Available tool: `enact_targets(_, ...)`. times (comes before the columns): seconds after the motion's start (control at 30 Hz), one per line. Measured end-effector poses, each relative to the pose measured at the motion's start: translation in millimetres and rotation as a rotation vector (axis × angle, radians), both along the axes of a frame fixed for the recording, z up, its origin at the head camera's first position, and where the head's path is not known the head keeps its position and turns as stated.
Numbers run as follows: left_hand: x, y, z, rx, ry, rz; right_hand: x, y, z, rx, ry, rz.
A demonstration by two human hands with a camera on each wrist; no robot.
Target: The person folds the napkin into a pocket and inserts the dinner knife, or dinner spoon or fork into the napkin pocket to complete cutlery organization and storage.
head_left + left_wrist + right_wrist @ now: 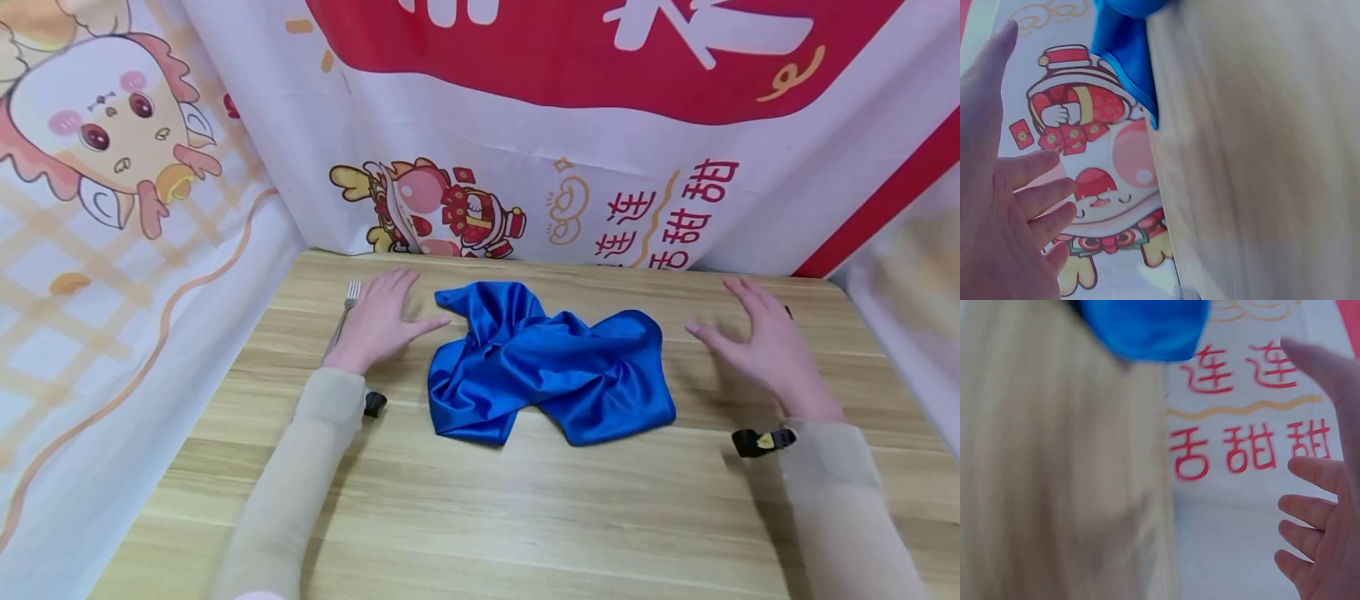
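A shiny blue cloth (555, 367) lies crumpled in the middle of the wooden table (450, 517). To its left is my left hand (382, 321), fingers spread and thumb pointing toward the cloth, holding nothing. On the other side, my right hand (772, 350) is likewise spread and bare, its thumb apart from the cloth's right edge. The left wrist view shows a corner of the blue cloth (1125, 56) beyond the open left hand (1016, 181). In the right wrist view the cloth (1147, 328) shows at the top, away from the right hand (1329, 500).
A metal fork (352, 296) lies at the table's left, partly hidden behind my left hand. A small dark item (788, 312) peeks out behind my right hand. Printed fabric (555, 133) hangs along the table's back edge, and more printed fabric (150, 275) covers the left side.
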State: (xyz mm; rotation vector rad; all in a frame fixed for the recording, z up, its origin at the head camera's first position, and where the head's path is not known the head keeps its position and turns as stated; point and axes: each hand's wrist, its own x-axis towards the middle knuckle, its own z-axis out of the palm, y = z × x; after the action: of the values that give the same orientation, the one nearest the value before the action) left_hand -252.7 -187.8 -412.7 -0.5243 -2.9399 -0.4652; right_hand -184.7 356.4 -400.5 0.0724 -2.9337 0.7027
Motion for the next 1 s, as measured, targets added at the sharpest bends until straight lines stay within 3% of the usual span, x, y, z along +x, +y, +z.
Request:
enact_targets(0.17,-8.1,11.4,4.6,0.098,-0.03,-0.009,-2.6,-15,10.8,-0.211,-0.004,-0.065)
enact_targets(0.33,-18.1,25.8,1.4,0.18,-0.072,-0.02,-8.6,-31,12.4,-0.405,0.002,-0.079)
enact_targets(0.63,-28.5,52.8,-7.6,0.233,-0.211,0.002,-24.5,-52,-5.6,-0.4,-0.1,-0.059)
enact_targets(0.77,-30.1,59.4,-11.2,0.226,-0.268,-0.03,-28.4,-57,-12.2,-0.403,-0.166,-0.057)
enact_targets(1.0,-29.1,63.5,-12.9,0.228,-0.282,-0.042,-30.5,-62,-20.3,-0.387,-0.154,0.024)
